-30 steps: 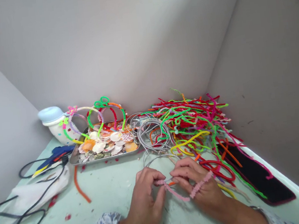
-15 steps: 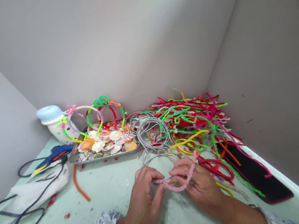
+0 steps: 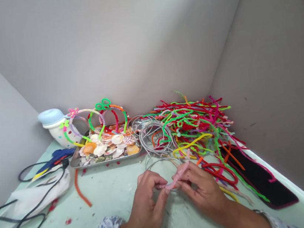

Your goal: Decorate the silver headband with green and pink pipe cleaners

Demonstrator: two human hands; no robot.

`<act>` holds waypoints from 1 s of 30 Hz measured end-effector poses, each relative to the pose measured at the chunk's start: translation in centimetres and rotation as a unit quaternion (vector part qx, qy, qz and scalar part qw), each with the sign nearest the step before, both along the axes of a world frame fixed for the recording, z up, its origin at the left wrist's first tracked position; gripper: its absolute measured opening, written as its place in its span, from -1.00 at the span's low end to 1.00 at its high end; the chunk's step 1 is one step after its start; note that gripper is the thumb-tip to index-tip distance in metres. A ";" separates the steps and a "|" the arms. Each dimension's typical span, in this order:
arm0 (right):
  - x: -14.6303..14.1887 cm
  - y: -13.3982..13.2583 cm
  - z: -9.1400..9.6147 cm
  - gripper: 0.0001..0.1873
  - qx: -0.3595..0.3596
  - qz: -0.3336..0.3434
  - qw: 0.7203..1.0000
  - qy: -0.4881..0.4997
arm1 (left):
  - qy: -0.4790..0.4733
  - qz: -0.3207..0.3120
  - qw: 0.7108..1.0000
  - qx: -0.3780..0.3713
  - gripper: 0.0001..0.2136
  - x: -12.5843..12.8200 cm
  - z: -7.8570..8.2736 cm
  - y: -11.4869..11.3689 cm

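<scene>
Low in the middle of the view, my left hand (image 3: 148, 204) and my right hand (image 3: 204, 191) meet over the pale green table (image 3: 109, 194). Both pinch a pink pipe cleaner (image 3: 177, 177) that is wound onto a thin grey metal headband (image 3: 161, 162). The left fingers pinch its left end against the band. From the right fingers the free end sticks up and to the right. Just beyond the hands lies a stack of bare grey headbands (image 3: 155, 136).
A big heap of coloured pipe cleaners (image 3: 195, 127) fills the back right corner. A metal tray of seashells (image 3: 107, 146) holds several decorated headbands (image 3: 107, 112). A blue glue gun (image 3: 54, 158) with black cables, a white jar (image 3: 55, 128), a plastic bag (image 3: 31, 195) and a black mat (image 3: 261, 178) surround the spot.
The pink pipe cleaner's free end swung from low right, up over my right hand, and now points up behind the fingers. My right hand turned with it; the left stayed put.
</scene>
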State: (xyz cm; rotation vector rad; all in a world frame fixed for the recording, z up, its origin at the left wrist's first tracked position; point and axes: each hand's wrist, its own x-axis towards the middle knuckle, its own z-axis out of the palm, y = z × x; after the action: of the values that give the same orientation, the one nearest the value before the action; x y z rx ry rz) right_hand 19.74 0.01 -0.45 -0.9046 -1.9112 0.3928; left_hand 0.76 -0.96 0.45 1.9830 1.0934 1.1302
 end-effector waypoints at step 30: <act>-0.1 -0.2 0.0 -0.90 -0.057 0.011 0.997 -0.057 | 0.023 0.004 0.993 -0.113 -0.84 -0.1 -0.8 0.7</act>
State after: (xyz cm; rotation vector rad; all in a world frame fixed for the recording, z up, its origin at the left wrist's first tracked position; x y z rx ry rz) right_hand 19.62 -0.15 -0.41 -0.9998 -2.0212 0.4759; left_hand 0.66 -0.31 -0.36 1.8361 1.1977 0.9233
